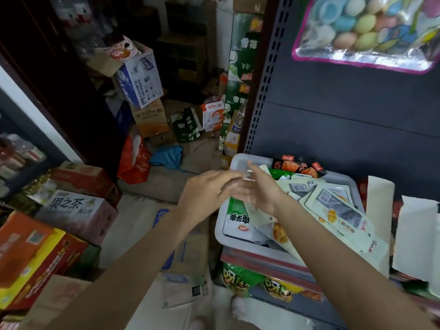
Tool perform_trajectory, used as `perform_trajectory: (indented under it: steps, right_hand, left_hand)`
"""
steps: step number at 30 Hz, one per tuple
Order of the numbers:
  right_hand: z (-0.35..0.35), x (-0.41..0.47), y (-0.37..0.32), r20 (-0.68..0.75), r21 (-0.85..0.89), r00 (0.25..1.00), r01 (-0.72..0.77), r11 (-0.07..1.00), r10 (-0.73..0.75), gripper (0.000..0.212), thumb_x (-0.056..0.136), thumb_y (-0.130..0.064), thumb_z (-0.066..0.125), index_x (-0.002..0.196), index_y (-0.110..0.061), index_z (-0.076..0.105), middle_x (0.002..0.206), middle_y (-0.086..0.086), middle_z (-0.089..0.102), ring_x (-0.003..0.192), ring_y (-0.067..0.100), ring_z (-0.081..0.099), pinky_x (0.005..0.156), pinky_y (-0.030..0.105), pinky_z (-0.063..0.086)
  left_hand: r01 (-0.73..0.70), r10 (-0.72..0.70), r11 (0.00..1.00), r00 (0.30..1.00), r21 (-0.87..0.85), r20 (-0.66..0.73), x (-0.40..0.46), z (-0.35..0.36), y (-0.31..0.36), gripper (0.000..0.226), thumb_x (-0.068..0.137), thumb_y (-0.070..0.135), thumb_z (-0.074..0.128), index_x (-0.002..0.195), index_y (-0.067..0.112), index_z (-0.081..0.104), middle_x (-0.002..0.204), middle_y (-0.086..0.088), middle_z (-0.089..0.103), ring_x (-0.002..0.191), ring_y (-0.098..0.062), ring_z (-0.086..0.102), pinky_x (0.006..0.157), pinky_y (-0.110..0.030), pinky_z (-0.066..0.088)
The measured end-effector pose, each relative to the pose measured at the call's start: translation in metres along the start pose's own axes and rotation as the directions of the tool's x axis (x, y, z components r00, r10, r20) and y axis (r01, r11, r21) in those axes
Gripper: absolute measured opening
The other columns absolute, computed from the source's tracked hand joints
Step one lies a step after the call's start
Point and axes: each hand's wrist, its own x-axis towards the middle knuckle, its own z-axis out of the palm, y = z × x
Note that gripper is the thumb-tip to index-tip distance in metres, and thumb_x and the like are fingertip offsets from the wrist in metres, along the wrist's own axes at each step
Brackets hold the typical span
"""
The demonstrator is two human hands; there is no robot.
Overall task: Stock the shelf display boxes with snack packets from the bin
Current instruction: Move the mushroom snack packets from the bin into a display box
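Both forearms are reaching in from the bottom of the view and meeting over the near-left corner of the bin (234, 163), a pale grey plastic tub with rounded corners that is sitting on a lower shelf against the dark perforated shelving panel (333, 103). Left hand (202, 194) is stretching out with straight, relaxed fingers, and right hand (258, 186) is lying just beside it with fingers extended too; motion blur is smearing the fingertips, and I cannot tell whether anything thin is being pinched between them. Snack packets (333, 208) are filling the bin in a loose, overlapping heap: flat, glossy cream sachets showing barcodes and orange food prints, a green-and-white pouch (238, 220) at the near edge, and dark red-and-black packets (300, 166) at the far rim. Judging by how full the bin is looking, the stocking appears to be at an early stage, with most packets still waiting to be moved; the white cardboard flaps (381, 210) standing to the right may be belonging to display boxes, though their contents are hidden. Around all this, printed cardboard cartons (78, 210) are crowding the floor at left, and a clear bag of pastel balls (366, 27) is hanging above.
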Motion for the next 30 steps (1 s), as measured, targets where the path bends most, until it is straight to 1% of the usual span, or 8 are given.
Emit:
perform_trajectory:
  steps: [2, 5, 8, 10, 14, 16, 22, 30]
  right_hand:
    - [0.003, -0.005, 0.001, 0.012, 0.063, 0.998, 0.058, 0.996, -0.059, 0.030, 0.098, -0.019, 0.046, 0.115, 0.003, 0.057, 0.105, 0.021, 0.065, 0.081, 0.026, 0.066, 0.064, 0.031, 0.059]
    - [0.000, -0.009, 0.006, -0.079, 0.072, 0.987, 0.148, 0.986, -0.142, 0.026, 0.094, 0.003, 0.042, 0.117, 0.002, 0.055, 0.111, 0.019, 0.064, 0.085, 0.025, 0.066, 0.067, 0.034, 0.057]
    - [-0.010, -0.019, 0.010, -0.161, 0.018, 0.966, 0.207, 0.978, -0.202, 0.028, 0.093, 0.004, 0.042, 0.116, -0.001, 0.057, 0.115, 0.018, 0.065, 0.091, 0.027, 0.066, 0.074, 0.036, 0.055]
    - [-0.022, -0.028, 0.011, -0.224, -0.015, 0.947, 0.232, 0.973, -0.229, 0.029, 0.094, 0.001, 0.044, 0.118, -0.004, 0.059, 0.115, 0.015, 0.066, 0.098, 0.029, 0.066, 0.083, 0.040, 0.055]
    - [-0.058, -0.055, 0.008, -0.294, -0.013, 0.912, 0.296, 0.955, -0.287, 0.025, 0.095, -0.001, 0.044, 0.112, -0.009, 0.061, 0.112, 0.010, 0.068, 0.102, 0.028, 0.065, 0.089, 0.042, 0.053]
    - [-0.080, -0.068, 0.006, -0.320, -0.044, 0.889, 0.331, 0.943, -0.327, 0.024, 0.095, -0.003, 0.045, 0.109, -0.012, 0.061, 0.108, 0.007, 0.069, 0.100, 0.026, 0.066, 0.085, 0.038, 0.055]
    - [-0.162, -0.106, -0.005, -0.368, -0.161, 0.821, 0.406, 0.899, -0.437, 0.028, 0.091, 0.002, 0.048, 0.104, -0.020, 0.060, 0.099, 0.000, 0.071, 0.084, 0.017, 0.070, 0.065, 0.028, 0.054]
    - [-0.304, -0.140, -0.030, -0.377, -0.190, 0.807, 0.414, 0.890, -0.456, 0.025, 0.093, -0.001, 0.049, 0.107, -0.019, 0.060, 0.104, 0.003, 0.070, 0.089, 0.022, 0.070, 0.070, 0.032, 0.057]
  left_hand:
    - [-0.057, 0.064, 0.997, 0.991, -0.057, 0.118, -0.005, 0.004, -0.006, 0.034, 0.084, 0.041, 0.054, 0.111, 0.026, 0.067, 0.108, 0.009, 0.070, 0.096, -0.011, 0.063, 0.067, -0.026, 0.054]
    - [0.037, 0.031, 0.972, 0.959, -0.233, 0.283, -0.014, 0.011, -0.012, 0.042, 0.078, 0.043, 0.069, 0.113, 0.022, 0.067, 0.123, 0.007, 0.062, 0.113, -0.009, 0.051, 0.089, -0.034, 0.050]
    - [0.158, -0.082, 0.952, 0.958, -0.264, 0.275, -0.015, 0.016, -0.014, 0.041, 0.081, 0.039, 0.066, 0.117, 0.019, 0.065, 0.134, 0.004, 0.051, 0.122, -0.012, 0.039, 0.102, -0.039, 0.038]
    - [0.260, -0.186, 0.922, 0.947, -0.286, 0.261, -0.008, 0.020, -0.007, 0.044, 0.086, 0.031, 0.066, 0.127, 0.019, 0.057, 0.139, 0.002, 0.044, 0.124, -0.011, 0.035, 0.105, -0.034, 0.031]
    - [0.492, -0.296, 0.694, 0.860, -0.525, 0.415, 0.018, 0.031, 0.029, 0.057, 0.085, 0.015, 0.068, 0.136, 0.022, 0.044, 0.118, 0.008, 0.051, 0.099, -0.001, 0.054, 0.080, -0.010, 0.044]
    - [0.534, -0.283, 0.618, 0.836, -0.577, 0.470, 0.031, 0.042, 0.052, 0.061, 0.084, 0.009, 0.069, 0.136, 0.025, 0.041, 0.104, 0.011, 0.055, 0.093, -0.007, 0.059, 0.077, -0.014, 0.049]
    - [0.556, -0.276, 0.575, 0.822, -0.600, 0.498, 0.067, 0.095, 0.131, 0.070, 0.080, 0.002, 0.070, 0.137, 0.029, 0.040, 0.089, 0.002, 0.060, 0.088, -0.015, 0.064, 0.079, -0.030, 0.053]
    - [0.541, -0.291, 0.545, 0.838, -0.640, 0.461, 0.109, 0.175, 0.250, 0.070, 0.080, -0.002, 0.068, 0.136, 0.029, 0.040, 0.089, 0.008, 0.060, 0.082, -0.006, 0.060, 0.076, -0.026, 0.052]
